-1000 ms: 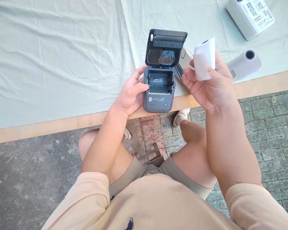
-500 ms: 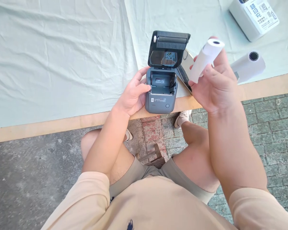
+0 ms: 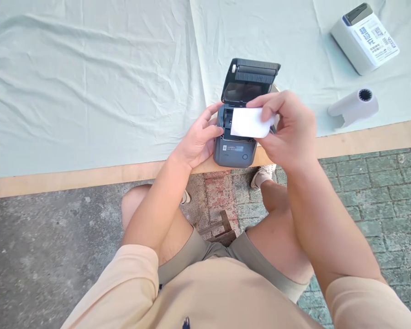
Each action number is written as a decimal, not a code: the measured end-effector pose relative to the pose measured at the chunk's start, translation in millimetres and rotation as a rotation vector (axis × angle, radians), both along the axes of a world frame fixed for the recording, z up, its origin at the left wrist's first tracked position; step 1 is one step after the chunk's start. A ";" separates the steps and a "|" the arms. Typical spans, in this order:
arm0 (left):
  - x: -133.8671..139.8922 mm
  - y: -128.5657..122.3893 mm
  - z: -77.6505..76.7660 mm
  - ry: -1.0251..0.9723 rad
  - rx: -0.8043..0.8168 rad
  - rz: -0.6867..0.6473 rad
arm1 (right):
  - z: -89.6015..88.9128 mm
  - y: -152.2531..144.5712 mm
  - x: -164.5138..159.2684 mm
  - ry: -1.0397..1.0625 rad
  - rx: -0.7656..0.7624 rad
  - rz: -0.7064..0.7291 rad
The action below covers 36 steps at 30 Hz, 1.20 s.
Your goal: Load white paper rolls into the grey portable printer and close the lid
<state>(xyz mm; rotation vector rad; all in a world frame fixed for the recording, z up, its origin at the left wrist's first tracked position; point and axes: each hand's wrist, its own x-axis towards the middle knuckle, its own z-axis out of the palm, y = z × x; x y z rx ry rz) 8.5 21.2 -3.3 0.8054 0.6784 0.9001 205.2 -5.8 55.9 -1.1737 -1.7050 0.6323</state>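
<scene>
A dark grey portable label printer (image 3: 234, 154) stands at the table's front edge with its lid (image 3: 251, 75) raised. My left hand (image 3: 203, 137) grips the printer's left side, thumb at the rim of the paper bay. In my right hand (image 3: 287, 128) is a white paper roll (image 3: 249, 122), pinched at its right end. The roll lies sideways over the paper bay and hides most of it. I cannot tell whether it touches the bay floor.
A second white roll (image 3: 354, 107) with a dark core lies on the cloth to the right. Behind it is a white box-like device (image 3: 366, 43) with a printed label. Pale cloth (image 3: 123, 82) covers the table; its wooden edge (image 3: 89, 178) runs in front of my knees.
My right hand has brought the paper roll left and down, from beside the printer to over its open bay, turning it sideways. My left hand stays on the printer.
</scene>
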 end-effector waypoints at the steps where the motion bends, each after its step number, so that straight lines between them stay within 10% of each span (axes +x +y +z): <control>1: 0.3 -0.3 1.2 -0.011 -0.010 0.003 | -0.8 1.3 -1.2 -0.088 0.012 0.012; 22: 2.1 -4.7 16.1 -0.140 -0.128 0.021 | -1.6 7.2 3.5 -0.585 0.133 0.064; 36: -0.1 -6.7 13.0 -0.107 -0.034 -0.022 | -18.3 -10.3 -0.8 -0.405 0.390 0.100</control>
